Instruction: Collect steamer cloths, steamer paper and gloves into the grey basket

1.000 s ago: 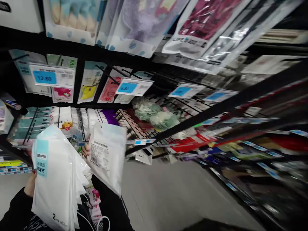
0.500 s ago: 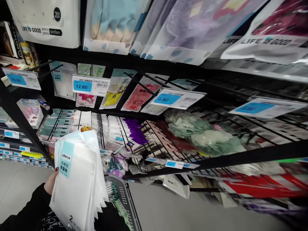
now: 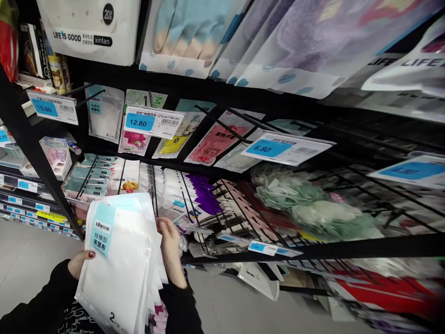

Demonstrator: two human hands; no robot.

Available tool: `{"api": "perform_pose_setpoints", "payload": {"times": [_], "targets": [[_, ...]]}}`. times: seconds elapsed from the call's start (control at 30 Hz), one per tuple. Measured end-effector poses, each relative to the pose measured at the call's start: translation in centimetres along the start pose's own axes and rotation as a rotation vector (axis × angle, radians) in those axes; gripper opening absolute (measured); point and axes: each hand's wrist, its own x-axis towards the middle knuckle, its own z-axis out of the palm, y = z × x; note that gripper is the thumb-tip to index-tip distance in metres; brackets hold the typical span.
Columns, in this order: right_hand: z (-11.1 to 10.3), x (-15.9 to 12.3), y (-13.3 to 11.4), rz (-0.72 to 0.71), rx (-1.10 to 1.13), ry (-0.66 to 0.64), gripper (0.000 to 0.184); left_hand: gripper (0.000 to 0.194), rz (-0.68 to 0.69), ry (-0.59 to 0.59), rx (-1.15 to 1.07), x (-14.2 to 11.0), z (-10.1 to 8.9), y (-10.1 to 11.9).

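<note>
A fanned stack of white plastic packets of silicone steamer cloths (image 3: pixel 120 269), each with a light-blue label, is held in front of my body. My left hand (image 3: pixel 80 263) grips its left edge, the thumb with a dark red nail lying on the front packet and the other fingers hidden behind. At the upper right edge of the stack, my right hand (image 3: pixel 170 248) has its fingers bent against the packets; some fingertips are hidden. A matching packet (image 3: pixel 105 116) hangs on a hook behind the 10.80 price tag (image 3: pixel 52 107).
Black hooks carry pink glove packets (image 3: pixel 219 137) and a cloth packet (image 3: pixel 137 134) behind price tags. Lower down hang teal packets (image 3: pixel 91 176), purple packets (image 3: pixel 205 192) and green bath puffs (image 3: pixel 288 185). A black shelf rail (image 3: pixel 330 248) crosses the right side. Grey floor (image 3: pixel 236 297) lies below.
My right hand has come up into view and now meets the right edge of the packets. The view has shifted slightly left, and the basket seen beside the stack is now hidden.
</note>
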Motion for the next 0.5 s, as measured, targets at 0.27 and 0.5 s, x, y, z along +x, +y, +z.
{"api": "perform_pose_setpoints", "payload": {"times": [0.27, 0.5], "targets": [[-1.3, -6.5, -5.9, -0.129, -0.462, -0.171, 0.036, 0.044, -0.002, 0.013, 0.001, 0.5, 1.2, 0.2], [-0.4, -6.8, -4.2, 0.127, -0.46, -0.166, 0.029, 0.087, 0.073, 0.109, -0.019, 1.3, -0.3, -0.8]]}}
